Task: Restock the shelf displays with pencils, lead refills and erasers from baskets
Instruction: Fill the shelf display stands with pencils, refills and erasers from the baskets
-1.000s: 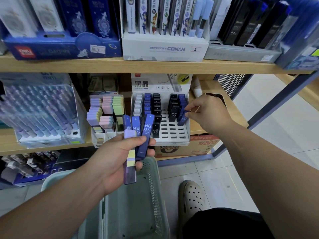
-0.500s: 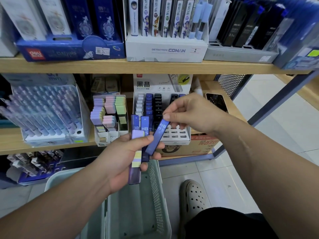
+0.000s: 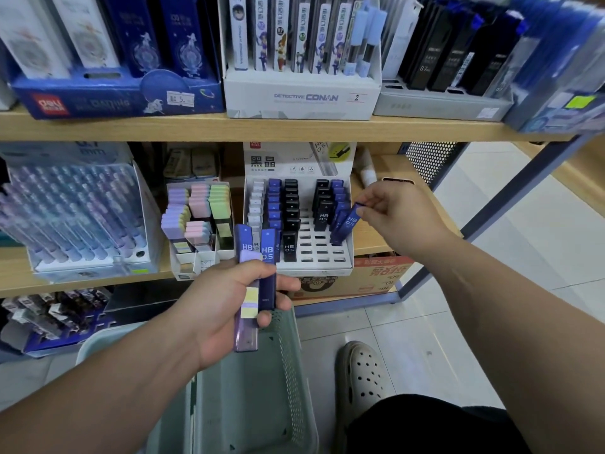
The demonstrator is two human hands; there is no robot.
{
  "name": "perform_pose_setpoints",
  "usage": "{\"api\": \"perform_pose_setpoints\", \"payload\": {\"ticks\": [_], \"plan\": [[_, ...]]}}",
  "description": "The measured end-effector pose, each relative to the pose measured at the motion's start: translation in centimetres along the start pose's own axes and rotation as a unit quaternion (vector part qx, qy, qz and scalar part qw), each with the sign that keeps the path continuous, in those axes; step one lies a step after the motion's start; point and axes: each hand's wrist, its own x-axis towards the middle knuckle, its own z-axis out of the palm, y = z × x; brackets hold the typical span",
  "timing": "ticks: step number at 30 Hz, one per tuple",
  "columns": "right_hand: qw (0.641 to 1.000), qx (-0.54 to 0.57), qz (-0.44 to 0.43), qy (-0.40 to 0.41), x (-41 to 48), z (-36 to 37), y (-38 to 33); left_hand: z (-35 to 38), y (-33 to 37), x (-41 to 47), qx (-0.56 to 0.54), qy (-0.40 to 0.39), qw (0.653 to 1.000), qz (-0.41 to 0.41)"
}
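Head view shows the right hand (image 3: pixel 397 217) pinching a blue refill (image 3: pixel 347 224) by its top end. The refill is tilted, with its lower end at the rightmost column of the white rack (image 3: pixel 314 253) on the middle shelf (image 3: pixel 14 273). The left hand (image 3: pixel 226 309) grips two more blue cases (image 3: pixel 266 280) and a purple case (image 3: pixel 247 319), fanned upright, just in front of the rack and above the green basket (image 3: pixel 281 371). Pastel erasers (image 3: pixel 199 208) stand in a box left of the rack.

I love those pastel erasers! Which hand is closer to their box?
The left hand. It holds lead refill cases just below the front of the eraser box. The right hand is farther right, across the lead refill display, pinching one blue case.
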Motion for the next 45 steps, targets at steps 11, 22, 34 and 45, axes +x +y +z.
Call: {"api": "perform_pose_setpoints", "payload": {"ticks": [11, 22, 34, 45], "plan": [[0.993, -0.088, -0.082, -0.002, 0.2, 0.6, -0.3, -0.4, -0.2, 0.2, -0.009, 0.011, 1.0, 0.007], [0.981, 0.144, 0.048, -0.118, -0.9, 0.3, -6.1, -0.1, -0.3, -0.2, 0.017, -0.012, 1.0, 0.018], [0.921, 0.331, 0.137, -0.151, -0.9, -1.3, -4.8, -0.3, -0.4, 0.1, 0.043, -0.032, 0.998, -0.024], [0.998, 0.022, 0.04, -0.045, -0.8, 0.1, -0.2, -0.6, -0.7, 0.3, 0.03, 0.008, 0.999, -0.015]]}}
